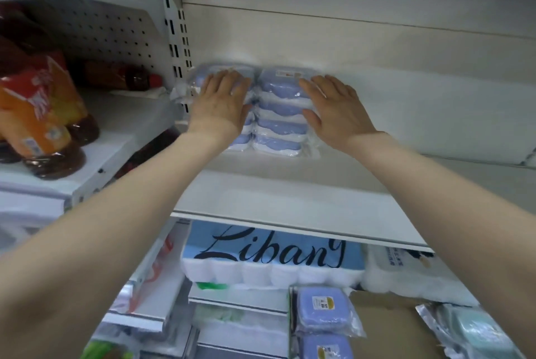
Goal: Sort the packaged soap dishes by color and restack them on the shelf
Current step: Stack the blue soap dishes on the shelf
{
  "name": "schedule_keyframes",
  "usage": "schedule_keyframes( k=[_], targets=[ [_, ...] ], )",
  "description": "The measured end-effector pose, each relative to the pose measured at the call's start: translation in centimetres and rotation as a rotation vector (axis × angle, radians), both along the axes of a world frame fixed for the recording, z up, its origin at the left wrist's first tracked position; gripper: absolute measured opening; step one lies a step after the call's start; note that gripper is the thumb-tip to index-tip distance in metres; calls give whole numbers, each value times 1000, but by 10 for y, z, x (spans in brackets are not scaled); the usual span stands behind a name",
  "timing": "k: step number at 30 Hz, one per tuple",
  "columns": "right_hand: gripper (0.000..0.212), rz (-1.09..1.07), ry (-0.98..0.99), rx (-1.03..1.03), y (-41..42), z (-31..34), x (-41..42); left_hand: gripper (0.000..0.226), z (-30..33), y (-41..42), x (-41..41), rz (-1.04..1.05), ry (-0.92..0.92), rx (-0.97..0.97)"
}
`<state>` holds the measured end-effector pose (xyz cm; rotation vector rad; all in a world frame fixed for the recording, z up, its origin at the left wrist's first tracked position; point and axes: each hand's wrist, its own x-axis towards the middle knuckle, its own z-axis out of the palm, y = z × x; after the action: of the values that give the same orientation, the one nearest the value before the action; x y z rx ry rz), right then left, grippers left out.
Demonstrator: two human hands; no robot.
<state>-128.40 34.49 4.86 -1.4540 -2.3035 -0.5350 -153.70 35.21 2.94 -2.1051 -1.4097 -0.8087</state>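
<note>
Head view only. Two stacks of packaged blue soap dishes (278, 115) side by side at the back of a white shelf (290, 199), against the rear panel, left stack next to the slotted upright (177, 39). Left hand (222, 106) flat on top and front of the left stack, fingers straight and spread, grip released, merely pressing. Right hand (333, 109) likewise laid against the right stack, fingers extended over the upper packs, thumb toward the middle, grip released, nothing curled around a pack. Both forearms reaching up from the lower corners. Right stack showing roughly four or five wrapped dishes, a small label on the topmost pack; left stack mostly hidden behind the hand.

Below the shelf: a blue-and-white pack of paper rolls (272, 257) lettered "Libang", a white pack (406, 271) to its right. Lower still, on brown cardboard (385, 329), two loose blue soap dish packs (322, 312), one behind the other, and a pale green soap dish pack (475, 332) off to the right, well apart from the stacks above. On the neighbouring shelf at left, dark bottles with orange labels (37, 115), one lying on its side further back.
</note>
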Motion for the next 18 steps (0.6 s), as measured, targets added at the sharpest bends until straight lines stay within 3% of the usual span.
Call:
schedule_keyframes(
  k=[8, 18],
  targets=[
    [57, 131, 43, 0, -109, -55, 101, 47, -48, -128, 80, -71, -109, -79],
    [41, 336, 72, -46, -253, -191, 224, 43, -220, -310, 173, 19, -309, -348]
  ],
)
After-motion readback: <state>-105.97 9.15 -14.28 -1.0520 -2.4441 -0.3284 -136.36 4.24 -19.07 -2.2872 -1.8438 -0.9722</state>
